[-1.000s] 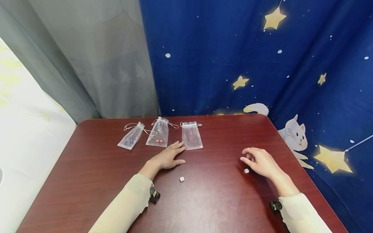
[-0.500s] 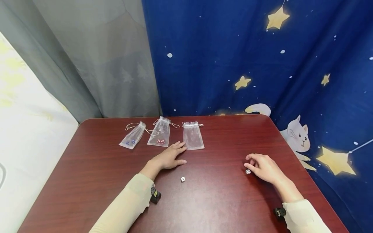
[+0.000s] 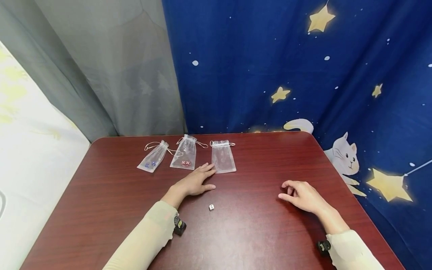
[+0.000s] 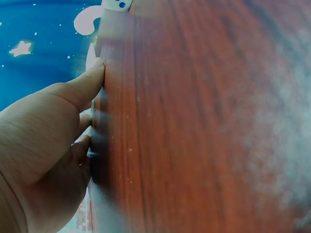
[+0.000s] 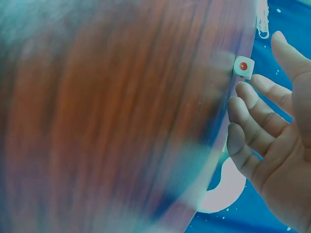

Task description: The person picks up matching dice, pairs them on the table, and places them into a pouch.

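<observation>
My left hand (image 3: 195, 182) lies with spread fingers on the table, fingertips at the lower left corner of a sheer drawstring pouch (image 3: 224, 157). A white die (image 3: 211, 207) sits on the table just nearer than that hand; part of a white die (image 4: 118, 4) shows at the top edge in the left wrist view. To the right, my right hand (image 3: 305, 195) hovers low with loosely bent fingers, thumb apart from them. In the right wrist view a white die (image 5: 243, 66) with a red pip sits close by the index fingertip; the head view hides it behind the hand.
Two more sheer pouches lie at the back left: one (image 3: 154, 155) with blue dice, the other (image 3: 185, 152) with red dice. Their cords spread over the dark red table (image 3: 256, 232). Behind it hang a grey curtain (image 3: 135, 93) and a blue starry one (image 3: 236, 67).
My right hand has come down and nearer, over the die at the right, which the head view no longer shows. My left hand and the pouches stay put.
</observation>
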The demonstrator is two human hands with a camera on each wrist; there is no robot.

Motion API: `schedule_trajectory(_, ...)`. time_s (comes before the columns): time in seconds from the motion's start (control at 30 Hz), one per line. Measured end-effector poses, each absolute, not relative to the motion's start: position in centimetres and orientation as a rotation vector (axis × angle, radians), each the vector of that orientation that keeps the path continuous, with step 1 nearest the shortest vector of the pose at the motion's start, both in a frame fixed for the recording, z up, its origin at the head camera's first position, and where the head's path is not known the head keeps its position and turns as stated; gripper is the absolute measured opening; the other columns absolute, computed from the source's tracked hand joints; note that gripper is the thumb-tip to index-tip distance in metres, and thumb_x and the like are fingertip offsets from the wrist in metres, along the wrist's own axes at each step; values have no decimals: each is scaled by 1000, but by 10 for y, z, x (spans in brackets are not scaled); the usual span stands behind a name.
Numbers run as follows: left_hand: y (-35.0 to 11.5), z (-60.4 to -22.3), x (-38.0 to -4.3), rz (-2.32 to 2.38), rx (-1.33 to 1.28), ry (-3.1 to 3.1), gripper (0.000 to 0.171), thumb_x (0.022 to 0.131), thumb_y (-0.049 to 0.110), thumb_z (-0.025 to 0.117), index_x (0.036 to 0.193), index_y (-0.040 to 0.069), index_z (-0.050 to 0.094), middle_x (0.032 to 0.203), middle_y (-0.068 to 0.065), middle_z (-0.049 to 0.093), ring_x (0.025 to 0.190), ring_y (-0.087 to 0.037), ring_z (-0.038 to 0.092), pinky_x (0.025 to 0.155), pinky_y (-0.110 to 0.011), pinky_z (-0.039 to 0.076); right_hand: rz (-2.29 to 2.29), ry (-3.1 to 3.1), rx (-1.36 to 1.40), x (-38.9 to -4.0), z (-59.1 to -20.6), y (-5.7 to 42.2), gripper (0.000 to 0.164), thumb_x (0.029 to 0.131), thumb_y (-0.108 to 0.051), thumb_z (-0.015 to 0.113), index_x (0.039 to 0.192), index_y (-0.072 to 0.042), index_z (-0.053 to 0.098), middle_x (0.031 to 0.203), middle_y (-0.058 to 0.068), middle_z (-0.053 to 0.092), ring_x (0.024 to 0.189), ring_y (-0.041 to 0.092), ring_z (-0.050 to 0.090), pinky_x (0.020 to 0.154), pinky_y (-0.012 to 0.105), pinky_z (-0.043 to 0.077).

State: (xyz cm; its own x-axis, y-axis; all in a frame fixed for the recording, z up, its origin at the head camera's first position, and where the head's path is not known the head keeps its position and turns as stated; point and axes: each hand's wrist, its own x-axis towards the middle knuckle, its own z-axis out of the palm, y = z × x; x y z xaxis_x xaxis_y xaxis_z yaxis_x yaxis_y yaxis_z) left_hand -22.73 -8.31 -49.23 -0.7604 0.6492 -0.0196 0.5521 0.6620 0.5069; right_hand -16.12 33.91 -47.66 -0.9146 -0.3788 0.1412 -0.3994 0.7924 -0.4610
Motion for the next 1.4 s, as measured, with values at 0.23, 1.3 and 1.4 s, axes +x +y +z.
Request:
schedule_trajectory(0.23, -83, -493, -227, 719, 983, 2682, 65, 98, 35, 68, 150, 2, 47, 162, -17, 32, 152, -39, 20, 122, -52, 18, 731, -2974, 676, -162, -480, 341, 35, 80, -34, 87, 100, -12, 69, 73, -12, 55, 53, -3, 45, 53, 22, 41)
schedule_trajectory(1.3, -84, -494, -228, 717, 1004, 2681, 65, 98, 34, 68, 150, 0, 46, 162, -18, 31, 151, -41, 20, 122, -53, 18, 584, -2871, 699, -166, -467, 334, 24, 83, -20, 84, 79, -25, 62, 70, -18, 50, 60, -1, 45, 57, 25, 41)
schedule_trajectory(1.4, -84, -495, -229, 704, 1001, 2684, 66, 98, 34, 68, 150, 1, 46, 162, -17, 31, 152, -40, 19, 123, -52, 18, 592, -2871, 714, -169, -460, 326, 23, 84, -22, 83, 79, -26, 61, 70, -18, 50, 60, -1, 45, 58, 25, 41)
